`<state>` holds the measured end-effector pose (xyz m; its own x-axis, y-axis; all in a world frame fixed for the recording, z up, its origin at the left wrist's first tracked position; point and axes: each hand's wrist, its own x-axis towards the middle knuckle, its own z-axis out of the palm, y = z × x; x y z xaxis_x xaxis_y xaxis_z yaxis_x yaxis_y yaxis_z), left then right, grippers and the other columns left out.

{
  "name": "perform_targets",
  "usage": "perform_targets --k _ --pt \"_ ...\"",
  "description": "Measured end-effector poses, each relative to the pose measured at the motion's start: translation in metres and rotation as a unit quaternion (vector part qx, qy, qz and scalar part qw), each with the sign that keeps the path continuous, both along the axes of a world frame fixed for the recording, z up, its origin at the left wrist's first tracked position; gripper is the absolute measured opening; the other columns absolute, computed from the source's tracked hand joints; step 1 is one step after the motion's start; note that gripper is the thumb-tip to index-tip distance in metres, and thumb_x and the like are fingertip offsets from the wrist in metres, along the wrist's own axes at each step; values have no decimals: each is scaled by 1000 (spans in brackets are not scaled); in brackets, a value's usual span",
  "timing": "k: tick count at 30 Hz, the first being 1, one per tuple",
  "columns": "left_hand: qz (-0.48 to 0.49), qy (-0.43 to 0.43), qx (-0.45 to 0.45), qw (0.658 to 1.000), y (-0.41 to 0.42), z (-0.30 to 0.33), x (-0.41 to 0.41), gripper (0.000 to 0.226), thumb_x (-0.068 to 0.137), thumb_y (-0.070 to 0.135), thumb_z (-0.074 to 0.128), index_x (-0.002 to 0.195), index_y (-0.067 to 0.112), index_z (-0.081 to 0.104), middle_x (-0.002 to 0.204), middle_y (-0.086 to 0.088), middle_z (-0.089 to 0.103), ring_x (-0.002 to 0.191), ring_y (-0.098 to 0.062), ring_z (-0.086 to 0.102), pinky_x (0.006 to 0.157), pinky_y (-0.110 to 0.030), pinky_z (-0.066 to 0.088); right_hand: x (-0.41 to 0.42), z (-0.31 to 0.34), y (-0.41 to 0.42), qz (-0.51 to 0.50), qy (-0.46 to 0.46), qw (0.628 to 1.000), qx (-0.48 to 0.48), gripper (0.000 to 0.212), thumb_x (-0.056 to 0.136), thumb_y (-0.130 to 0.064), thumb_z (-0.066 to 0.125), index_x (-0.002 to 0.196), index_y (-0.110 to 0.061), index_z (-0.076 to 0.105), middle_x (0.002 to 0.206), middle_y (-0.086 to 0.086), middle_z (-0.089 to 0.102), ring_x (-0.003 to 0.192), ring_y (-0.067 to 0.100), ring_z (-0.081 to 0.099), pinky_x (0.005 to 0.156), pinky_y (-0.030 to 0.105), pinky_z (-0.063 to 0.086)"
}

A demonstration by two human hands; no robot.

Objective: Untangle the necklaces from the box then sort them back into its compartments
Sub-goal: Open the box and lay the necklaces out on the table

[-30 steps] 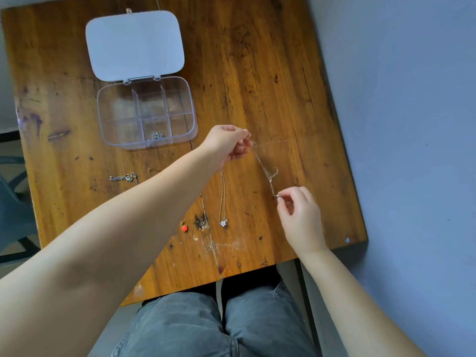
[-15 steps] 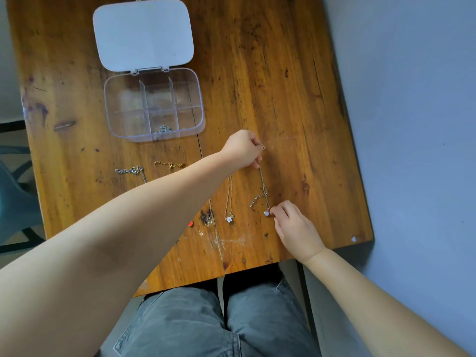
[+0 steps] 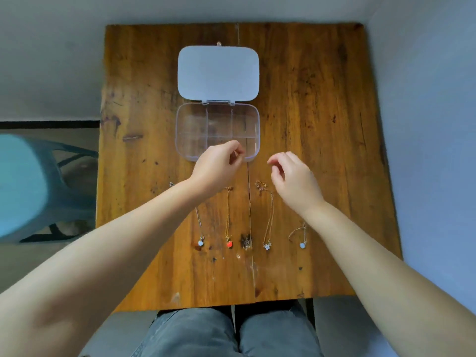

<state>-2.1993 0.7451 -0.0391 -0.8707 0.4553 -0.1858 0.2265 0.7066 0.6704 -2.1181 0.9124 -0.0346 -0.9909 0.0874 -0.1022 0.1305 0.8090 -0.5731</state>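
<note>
1. Four necklaces lie stretched out side by side on the wooden counter (image 3: 322,124), chains running away from the person and pendants at the near end: one with a pale round pendant (image 3: 200,243), one with a red pendant (image 3: 229,244), one with a flower-shaped pendant (image 3: 267,245), and one with a pale pendant (image 3: 303,245) whose chain lies in a loose loop.
2. The clear compartment box (image 3: 192,124) sits beyond them, its white lid (image 3: 218,73) swung open and flat on the counter; its visible compartments look empty, though the near middle one is hidden.
3. The left hand (image 3: 216,168) hovers over the box's near edge, its grip with thumb and forefinger pressed together; whether anything is pinched there I cannot tell.
4. The right hand (image 3: 293,181) hovers just right of the box's near corner, its grip loosely spread, holding nothing.
5. A blue chair (image 3: 31,186) stands left of the counter.
</note>
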Motion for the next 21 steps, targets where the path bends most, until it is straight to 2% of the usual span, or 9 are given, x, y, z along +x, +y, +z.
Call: perform_targets --k 2,4,7,10,12,16,21 --pt "0 78 -58 995 -36 -6 -5 10 90 17 54 92 10 62 83 -3 64 79 -25 58 66 -33 42 -39 0 -23 34 4 999 -3 21 95 -10 46 106 -9 64 103 8 65 89 22 61 72 30 50" --pt "-17 127 -112 985 -66 -13 -8 13 90 17 56 96 6 61 88 -12 64 84 -33 56 69 -40 41 -73 -6 -47 82 -31 996 22 25 96 -14 45 111 -11 64 109 9 66 97 24 61 79 36 54" --pt "-31 114 -113 986 -84 -20 -10 18 89 17 56 104 7 55 85 -8 61 83 -34 55 69 -38 36 -109 -17 -75 147 -144 972 113 31 97 -16 41 124 -13 56 120 12 62 104 29 60 82 39 53" --pt "-19 84 -73 994 -82 -25 -15 13 90 17 53 98 7 51 75 -3 56 73 -32 55 62 -33 33 -123 -24 -88 168 -215 944 187 36 96 -15 45 131 -16 49 119 12 62 99 30 61 68 33 48" --pt "2 74 -70 995 -79 -27 -20 13 92 20 51 97 8 50 76 -7 62 69 -32 55 59 -32 34 -128 -24 -91 166 -233 938 195 33 94 -18 51 127 -17 51 114 10 63 95 28 61 65 31 46" --pt "-4 88 -79 993 -79 -30 -24 13 92 22 51 93 10 55 80 -8 67 70 -30 58 58 -31 36 -137 -20 -94 172 -303 918 187 19 90 -18 58 106 -10 65 104 10 65 92 26 62 81 35 54" --pt "-18 87 -77 993 -80 -30 -24 13 93 23 50 92 10 54 78 -7 67 69 -30 59 60 -34 46 -150 -22 -97 205 -385 877 199 22 88 -3 56 110 0 62 103 15 64 94 28 64 81 32 55"
